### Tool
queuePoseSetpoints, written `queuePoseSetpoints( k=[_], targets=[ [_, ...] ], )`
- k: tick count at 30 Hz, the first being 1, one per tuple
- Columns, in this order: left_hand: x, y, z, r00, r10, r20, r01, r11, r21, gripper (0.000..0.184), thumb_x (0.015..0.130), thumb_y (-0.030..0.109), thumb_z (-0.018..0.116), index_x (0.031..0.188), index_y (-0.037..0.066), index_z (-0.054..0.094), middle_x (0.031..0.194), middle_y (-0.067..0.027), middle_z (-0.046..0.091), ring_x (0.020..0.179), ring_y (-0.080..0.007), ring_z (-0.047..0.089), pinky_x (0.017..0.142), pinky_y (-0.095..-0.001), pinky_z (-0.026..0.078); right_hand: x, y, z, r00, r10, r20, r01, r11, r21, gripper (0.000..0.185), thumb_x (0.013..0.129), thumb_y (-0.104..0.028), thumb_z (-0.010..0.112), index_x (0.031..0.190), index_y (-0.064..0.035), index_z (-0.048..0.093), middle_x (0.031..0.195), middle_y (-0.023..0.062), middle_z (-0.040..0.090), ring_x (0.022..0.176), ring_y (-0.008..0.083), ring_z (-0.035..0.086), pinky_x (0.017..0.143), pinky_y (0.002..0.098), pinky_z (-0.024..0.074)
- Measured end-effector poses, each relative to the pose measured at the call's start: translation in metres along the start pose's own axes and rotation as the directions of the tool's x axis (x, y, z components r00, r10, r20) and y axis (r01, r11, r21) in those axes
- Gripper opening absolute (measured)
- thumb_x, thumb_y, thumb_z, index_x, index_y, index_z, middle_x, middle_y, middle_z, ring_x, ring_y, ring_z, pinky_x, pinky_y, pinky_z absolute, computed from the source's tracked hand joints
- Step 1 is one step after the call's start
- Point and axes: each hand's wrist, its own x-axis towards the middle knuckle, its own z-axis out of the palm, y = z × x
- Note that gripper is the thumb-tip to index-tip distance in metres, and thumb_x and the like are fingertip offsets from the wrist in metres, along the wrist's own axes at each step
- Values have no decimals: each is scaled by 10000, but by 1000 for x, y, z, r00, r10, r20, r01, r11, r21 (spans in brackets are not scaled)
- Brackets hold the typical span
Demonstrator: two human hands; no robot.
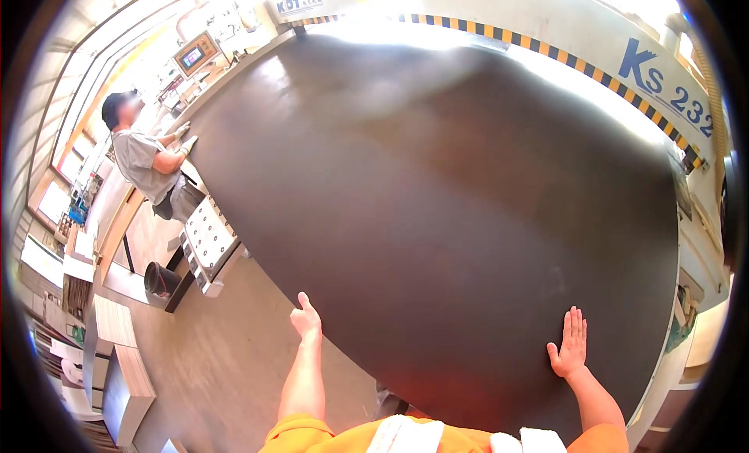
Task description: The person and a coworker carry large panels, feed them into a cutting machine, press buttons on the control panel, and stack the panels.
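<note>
A very large dark panel [437,195] lies flat in front of me and spreads across most of the view. At its near left edge is my left hand [307,320], closed on the rim with the thumb pointing forward; its other fingers are mostly hidden. My right hand [571,348] rests palm down on the panel's surface near the right side, fingers stretched out and holding nothing.
A beam [577,24] with a black-and-yellow striped edge crosses the panel's far side. On the left, a gloved co-worker [148,160] touches the panel's edge. Nearby are a perforated support table [209,236], a black bucket [161,280], a control screen [192,57] and stacked boards [134,375].
</note>
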Motion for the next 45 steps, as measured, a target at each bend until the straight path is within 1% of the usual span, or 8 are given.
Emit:
queuePoseSetpoints(
  k=[8, 10, 14, 21, 30, 32, 37, 45],
  targets=[
    [-5, 12, 15, 994, 96, -56, -94, 995, 41, 801, 969, 601, 503, 840, -176, 646, 762, -275, 691, 748, -305, 671, 705, -493, 484, 50, 7, -13, 1000, -9, -22, 10, 1000, 2, 886, 871, -368, 619, 1542, 38, 205, 1628, 223, 174, 1526, 377, 112, 1238, 500, 87],
    [-7, 16, 17, 995, 97, 5, -94, 974, -208, 793, 972, 602, 473, 905, -160, 681, 855, -221, 734, 830, -297, 702, 778, -449, 534, 55, 6, -21, 1000, 6, 17, -7, 1000, 15, 881, 900, -425, 598, 1546, 26, 204, 1634, 214, 163, 1529, 369, 103, 1240, 497, 78],
    [-2, 17, 18, 981, 27, 192, 45, 931, -362, 729, 1012, 554, 470, 1079, -148, 656, 1064, -174, 718, 937, -281, 690, 831, -389, 569, 50, 14, -17, 1000, 28, 12, -28, 999, 32, 866, 935, -484, 542, 1554, 13, 196, 1644, 203, 135, 1538, 337, 75, 1248, 460, 61],
    [-14, 33, 8, 972, -50, 228, 123, 940, -319, 720, 1027, 553, 432, 1109, -131, 640, 1092, -157, 702, 937, -284, 674, 839, -380, 574, 45, 19, -13, 999, 36, 11, -36, 999, -30, 827, 988, -528, 426, 1572, -8, 154, 1656, 161, 118, 1543, 299, 57, 1256, 430, 47],
    [-1, 22, 18, 996, 34, 87, -11, 966, -258, 743, 1002, 559, 473, 1071, -156, 662, 1054, -203, 723, 918, -322, 697, 817, -406, 577, 43, 21, -12, 999, 41, -35, -42, 999, -8, 842, 972, -537, 460, 1563, -3, 188, 1652, 167, 138, 1540, 302, 85, 1253, 442, 70],
    [-31, 45, 8, 993, -53, 101, 85, 936, -342, 736, 978, 559, 498, 1072, -152, 664, 1046, -194, 728, 921, -317, 700, 826, -426, 568, 45, 20, -14, 999, 20, -38, -20, 1000, 6, 847, 954, -525, 499, 1552, 7, 222, 1643, 188, 159, 1537, 315, 101, 1248, 453, 87],
    [-16, 33, 6, 998, 28, -60, -18, 988, 152, 850, 982, 633, 397, 958, -173, 668, 981, -327, 694, 1016, -419, 682, 866, -491, 507, 46, 10, -9, 999, 3, -50, -2, 1000, 12, 882, 894, -398, 625, 1551, 11, 202, 1637, 202, 159, 1532, 348, 102, 1239, 487, 92],
    [-5, 25, 13, 997, -8, -81, 20, 989, 145, 841, 980, 648, 390, 882, -133, 690, 889, -316, 694, 939, -450, 686, 817, -524, 530, 64, -12, 20, 989, 90, -119, -95, 995, -42, 856, 922, -353, 560, 1558, 39, 142, 1647, 207, 112, 1536, 353, 69, 1244, 474, 63]
  ],
)
